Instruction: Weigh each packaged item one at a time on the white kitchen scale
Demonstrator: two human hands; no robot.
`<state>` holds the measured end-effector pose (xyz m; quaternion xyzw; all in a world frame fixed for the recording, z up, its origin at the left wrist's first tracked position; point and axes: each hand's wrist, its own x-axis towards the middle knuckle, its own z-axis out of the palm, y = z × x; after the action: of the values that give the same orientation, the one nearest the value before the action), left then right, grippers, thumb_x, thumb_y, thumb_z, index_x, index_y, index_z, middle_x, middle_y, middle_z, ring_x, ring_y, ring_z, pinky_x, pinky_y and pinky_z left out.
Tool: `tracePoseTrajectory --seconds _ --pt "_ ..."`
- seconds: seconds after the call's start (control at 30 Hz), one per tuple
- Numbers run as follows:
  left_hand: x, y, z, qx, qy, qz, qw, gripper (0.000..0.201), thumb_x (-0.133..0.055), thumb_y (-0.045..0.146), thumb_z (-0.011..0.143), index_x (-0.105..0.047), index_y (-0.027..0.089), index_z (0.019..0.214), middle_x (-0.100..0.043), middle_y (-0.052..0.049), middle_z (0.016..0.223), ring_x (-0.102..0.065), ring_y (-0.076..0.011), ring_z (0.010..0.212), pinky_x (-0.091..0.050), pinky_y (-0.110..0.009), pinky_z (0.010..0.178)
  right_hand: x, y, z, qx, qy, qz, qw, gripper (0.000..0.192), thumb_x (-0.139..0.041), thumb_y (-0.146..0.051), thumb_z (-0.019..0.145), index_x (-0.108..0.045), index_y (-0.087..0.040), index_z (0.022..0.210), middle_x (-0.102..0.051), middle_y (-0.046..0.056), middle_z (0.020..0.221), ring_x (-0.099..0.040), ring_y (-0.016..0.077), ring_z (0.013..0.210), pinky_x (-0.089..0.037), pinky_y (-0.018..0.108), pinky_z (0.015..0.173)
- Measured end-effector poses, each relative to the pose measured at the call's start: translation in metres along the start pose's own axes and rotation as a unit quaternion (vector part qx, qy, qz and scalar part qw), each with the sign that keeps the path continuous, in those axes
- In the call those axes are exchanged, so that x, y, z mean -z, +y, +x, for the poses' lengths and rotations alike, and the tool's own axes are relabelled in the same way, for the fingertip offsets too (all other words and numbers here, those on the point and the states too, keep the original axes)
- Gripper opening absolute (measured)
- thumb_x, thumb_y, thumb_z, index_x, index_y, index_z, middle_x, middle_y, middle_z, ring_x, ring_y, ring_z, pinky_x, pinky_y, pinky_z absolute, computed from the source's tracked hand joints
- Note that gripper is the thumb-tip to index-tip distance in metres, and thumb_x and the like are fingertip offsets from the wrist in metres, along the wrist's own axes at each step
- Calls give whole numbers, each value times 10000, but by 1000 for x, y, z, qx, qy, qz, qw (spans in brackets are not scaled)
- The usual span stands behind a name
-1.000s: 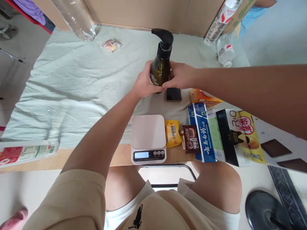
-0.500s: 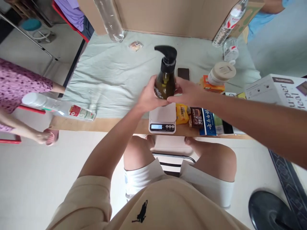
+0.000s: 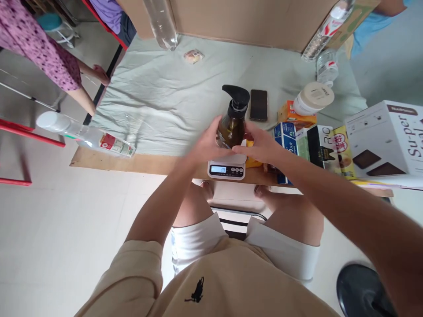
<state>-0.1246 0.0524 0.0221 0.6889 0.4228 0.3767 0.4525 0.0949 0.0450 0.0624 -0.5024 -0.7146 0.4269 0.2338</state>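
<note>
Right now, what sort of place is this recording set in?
Probably an improvised weighing station indoors: a cloth-covered table bearing a small digital scale, packaged goods such as the white carton, and both hands around a pump bottle.

A pale green cloth [image 3: 165, 110], creased all over, covers a wooden table [image 3: 132, 162] whose bare edge shows along the near side. Brown cardboard [image 3: 231, 22] stands like a wall at the table's far end. The floor [image 3: 49, 229] is pale and glossy (probably tile, though no seams show clearly). A red metal frame [image 3: 20, 132] stands at the left, in soft, even light.
</note>
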Motion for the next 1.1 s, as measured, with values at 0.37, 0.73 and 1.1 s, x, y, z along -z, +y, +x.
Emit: tracePoseTrajectory --seconds 0.37,0.73,1.1 --pt "-1 -55 -29 -147 240 -142 949 658 -476 887 946 -574 463 1439 -623 -3 1529 -536 -349 1546 -428 -555 1284 -69 49 -64 132 316 210 916 544 -790 -493 888 -604 -421 1393 -661 44 1298 -695 251 1268 -573 509 1205" --pt "-21 -58 -21 -189 235 -124 945 673 -506 847 960 -588 412 1468 -658 -33 1487 -599 -346 1475 -491 -518 1227 -76 62 -68 123 252 241 929 560 -756 -566 898 -569 -463 1416 -616 -21 1529 -575 249 1513 -462 492 1345" --pt "-41 -44 -17 -160 167 -62 971 990 -675 900 801 -351 406 1595 -460 -80 1679 -444 -393 1620 -465 -546 1305 -76 59 -76 89 243 241 935 538 -724 -552 906 -539 -369 1376 -584 92 1548 -571 292 1531 -480 551 1336"
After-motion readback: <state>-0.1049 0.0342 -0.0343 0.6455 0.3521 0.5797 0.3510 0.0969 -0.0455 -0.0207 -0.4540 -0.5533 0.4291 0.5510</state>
